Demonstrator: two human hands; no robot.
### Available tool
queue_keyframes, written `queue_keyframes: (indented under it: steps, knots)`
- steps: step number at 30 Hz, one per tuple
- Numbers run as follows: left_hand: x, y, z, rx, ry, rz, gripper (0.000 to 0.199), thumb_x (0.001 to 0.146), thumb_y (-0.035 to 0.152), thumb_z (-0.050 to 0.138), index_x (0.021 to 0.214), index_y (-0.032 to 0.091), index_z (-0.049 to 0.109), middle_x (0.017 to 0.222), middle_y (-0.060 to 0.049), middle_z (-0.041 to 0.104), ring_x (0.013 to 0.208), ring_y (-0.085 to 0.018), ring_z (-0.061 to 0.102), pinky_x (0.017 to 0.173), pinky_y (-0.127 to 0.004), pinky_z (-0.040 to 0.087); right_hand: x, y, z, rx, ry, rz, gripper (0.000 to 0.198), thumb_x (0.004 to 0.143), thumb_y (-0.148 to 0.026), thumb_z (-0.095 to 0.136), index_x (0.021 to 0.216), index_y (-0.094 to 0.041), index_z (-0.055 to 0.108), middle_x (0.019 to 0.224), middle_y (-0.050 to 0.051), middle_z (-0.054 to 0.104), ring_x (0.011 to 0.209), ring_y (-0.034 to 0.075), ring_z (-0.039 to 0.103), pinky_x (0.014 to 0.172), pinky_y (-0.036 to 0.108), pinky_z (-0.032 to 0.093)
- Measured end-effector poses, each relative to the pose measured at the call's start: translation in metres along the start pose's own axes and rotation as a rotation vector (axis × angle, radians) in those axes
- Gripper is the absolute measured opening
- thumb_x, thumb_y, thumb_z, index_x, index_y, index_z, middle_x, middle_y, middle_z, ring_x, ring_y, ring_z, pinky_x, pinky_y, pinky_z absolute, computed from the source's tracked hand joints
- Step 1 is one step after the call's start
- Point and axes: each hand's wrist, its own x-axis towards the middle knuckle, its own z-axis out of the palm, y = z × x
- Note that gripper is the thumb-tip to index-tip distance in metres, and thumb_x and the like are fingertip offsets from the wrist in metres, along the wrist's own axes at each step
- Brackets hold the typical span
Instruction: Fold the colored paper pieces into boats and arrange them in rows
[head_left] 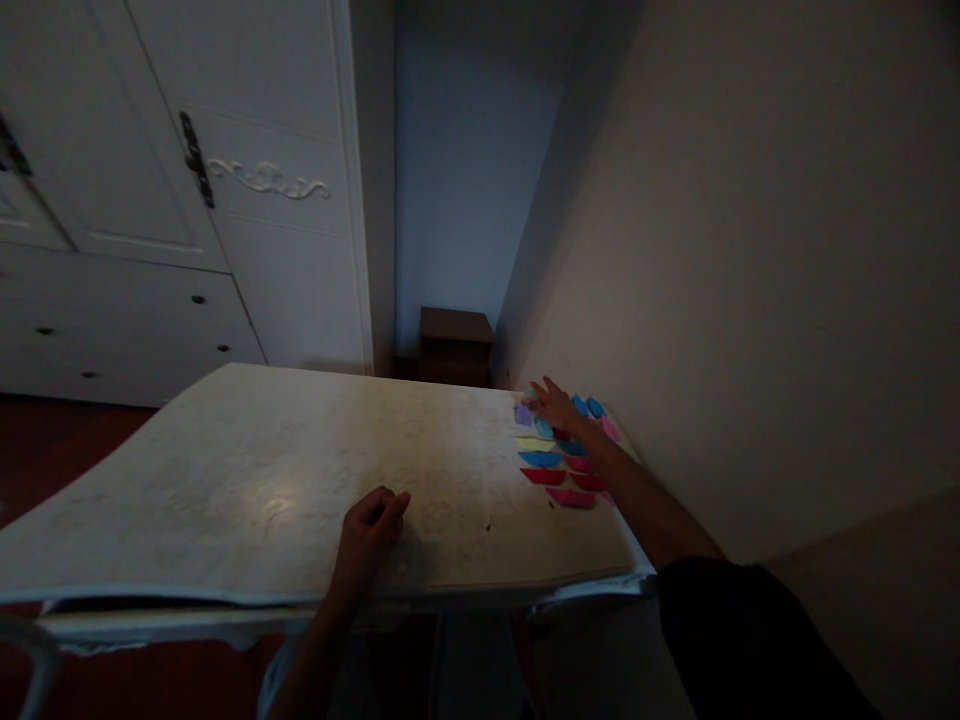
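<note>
My left hand (373, 525) rests curled near the front edge of the table, thumb against the bent fingers, and no object shows in it. My right hand (553, 404) reaches to the table's far right corner, its fingers apart over small folded papers. A pale green paper (529, 391) lies at the fingertips; whether they touch it is too dim to make out. Close to this hand are a purple paper (523, 415) and a light blue one (544, 428). Nearer me lie boat-shaped papers: yellow (534, 443), blue (540, 459), red (543, 476) and pink (571, 497). My right forearm hides some papers.
The table (300, 450) has a pale, glossy cover. A wall (750, 280) runs along its right side. Beyond the table stand a white wardrobe (292, 270) and a low brown cabinet (455, 326). Small dark specks (488, 526) dot the tabletop.
</note>
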Motion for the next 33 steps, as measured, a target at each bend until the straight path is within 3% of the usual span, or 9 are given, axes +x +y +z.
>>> queue_keyframes:
  steps: [4,7,16,24,29,31,33]
  knots:
    - [0.001,0.002,0.000,0.044,-0.001,0.004,0.042,0.080,0.049,0.059,0.053,0.019,0.044,0.048,0.006,0.041,0.045,-0.009,0.036,0.044,-0.021,0.030,0.000,-0.005,0.023,-0.013,-0.122,-0.040,0.067,0.095,-0.062,0.030,0.147,-0.020,0.036,0.155,0.015,0.026,0.142,0.029,0.025,0.112,0.047,0.024]
    - [0.001,0.000,0.000,0.034,0.009,-0.001,0.042,0.081,0.049,0.058,0.054,0.020,0.044,0.048,0.006,0.041,0.045,-0.009,0.036,0.044,-0.021,0.030,-0.013,-0.006,0.036,-0.029,-0.139,-0.045,0.069,0.096,-0.061,0.024,0.149,-0.019,0.033,0.155,0.016,0.027,0.143,0.030,0.023,0.113,0.050,0.020]
    - [0.001,-0.003,0.002,0.032,0.029,-0.005,0.041,0.081,0.048,0.058,0.055,0.020,0.045,0.049,0.006,0.040,0.046,-0.009,0.036,0.044,-0.021,0.030,-0.052,-0.022,0.038,-0.053,-0.052,-0.060,0.059,0.099,-0.052,0.021,0.147,-0.020,0.036,0.154,0.012,0.031,0.142,0.029,0.025,0.115,0.048,0.017]
    - [-0.003,0.005,0.007,0.176,0.067,0.041,0.042,0.079,0.051,0.055,0.053,0.021,0.042,0.046,0.006,0.041,0.045,-0.010,0.037,0.045,-0.022,0.031,-0.080,-0.058,0.036,0.002,0.051,-0.133,0.055,0.099,-0.049,0.029,0.141,-0.019,0.045,0.150,0.014,0.038,0.140,0.028,0.030,0.114,0.048,0.018]
    - [-0.007,0.011,0.039,0.485,0.109,0.228,0.039,0.084,0.044,0.050,0.054,0.021,0.040,0.050,0.005,0.040,0.050,-0.012,0.040,0.050,-0.023,0.033,-0.087,-0.077,0.031,0.043,0.039,-0.133,0.054,0.099,-0.049,0.033,0.142,-0.018,0.045,0.150,0.014,0.038,0.140,0.028,0.031,0.114,0.048,0.019]
    - [-0.009,0.017,0.059,0.592,0.031,0.376,0.031,0.086,0.039,0.049,0.061,0.021,0.046,0.059,0.002,0.050,0.059,-0.014,0.048,0.059,-0.025,0.040,-0.088,-0.083,0.029,0.052,0.020,-0.133,0.054,0.099,-0.048,0.033,0.142,-0.018,0.044,0.150,0.015,0.037,0.140,0.029,0.031,0.113,0.049,0.020]
    - [-0.007,0.023,0.081,0.657,-0.088,0.533,0.018,0.085,0.037,0.054,0.077,0.020,0.056,0.079,-0.004,0.060,0.079,-0.018,0.057,0.075,-0.030,0.046,-0.089,-0.088,0.026,0.059,0.009,-0.152,0.053,0.099,-0.047,0.034,0.142,-0.018,0.044,0.151,0.015,0.036,0.140,0.028,0.030,0.113,0.048,0.021]
